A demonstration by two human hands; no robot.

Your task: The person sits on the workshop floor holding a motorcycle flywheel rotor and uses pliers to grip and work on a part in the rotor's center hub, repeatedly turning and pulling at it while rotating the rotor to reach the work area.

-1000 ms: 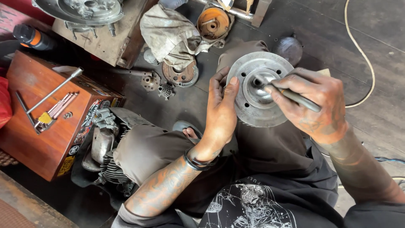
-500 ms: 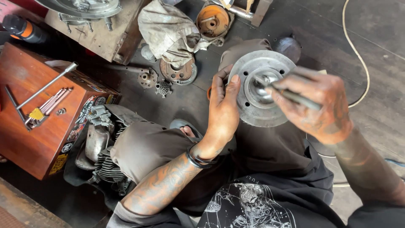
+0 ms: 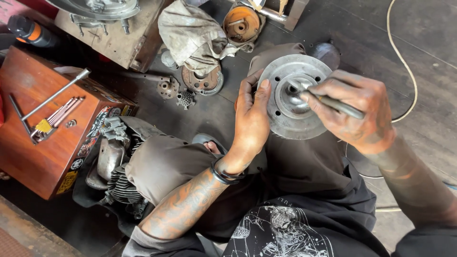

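The left hand [image 3: 250, 121] steadies a round grey metal disc [image 3: 291, 97] on the person's lap; the right hand [image 3: 354, 112], clenched on a slim metal tool [image 3: 328, 101], should scrape its hollow centre lightly, held level

Shirt [image 3: 304, 223]: my black T-shirt, short sleeves, pale skull-and-circle print on the chest.
Trousers [image 3: 166, 162]: dark grey-brown cloth, dusty over my knees.
Left forearm [image 3: 190, 204]: bare, covered in tattoos.
Wristband [image 3: 224, 175]: thin black band round my left wrist.
Left hand [image 3: 250, 123]: bare, smeared with grime.
Right hand [image 3: 354, 112]: bare, dirty, tattoo marks on the back.
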